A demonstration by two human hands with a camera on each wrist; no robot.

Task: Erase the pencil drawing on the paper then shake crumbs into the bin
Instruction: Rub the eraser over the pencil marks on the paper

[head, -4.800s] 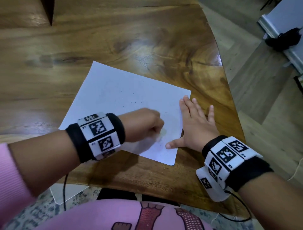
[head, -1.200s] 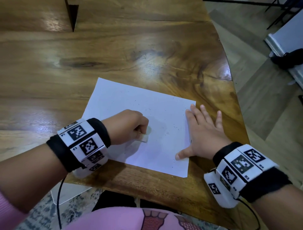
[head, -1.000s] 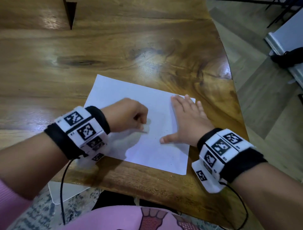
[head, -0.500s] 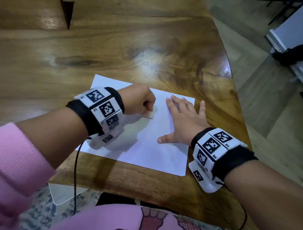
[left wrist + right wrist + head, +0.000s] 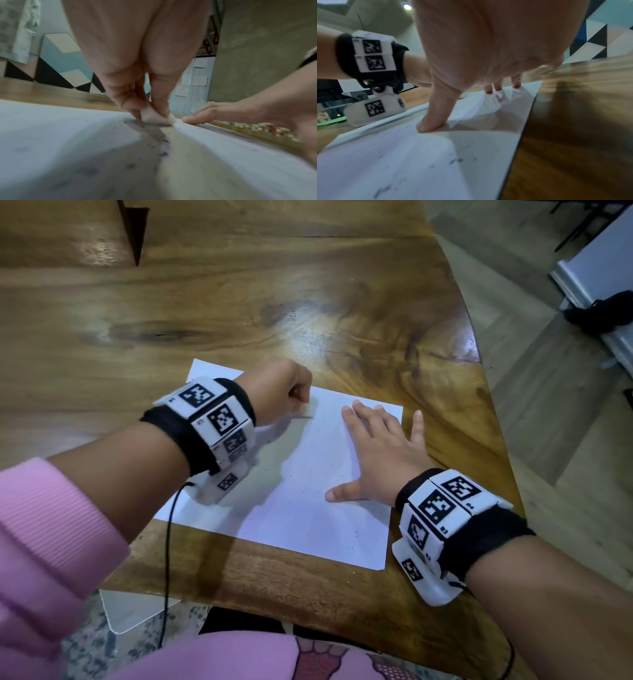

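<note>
A white sheet of paper [image 5: 308, 501] lies near the wooden table's front edge, dotted with dark eraser crumbs [image 5: 163, 154]. My left hand [image 5: 284, 395] is at the sheet's far edge and pinches a small white eraser [image 5: 157, 117] against the paper. My right hand [image 5: 380, 453] lies flat on the sheet's right side, fingers spread, thumb [image 5: 431, 124] pressing the paper [image 5: 419, 162]. No pencil lines show on the sheet. No bin is in view.
The wooden table [image 5: 239, 302] stretches far and left; its curved right edge [image 5: 479, 392] drops to a tiled floor. A white board [image 5: 130, 607] lies on the floor under the front edge. A cable [image 5: 168, 542] hangs from my left wrist.
My left hand has carried the eraser from the sheet's near middle up to its far edge. My right hand moved left, further onto the paper, and stays flat.
</note>
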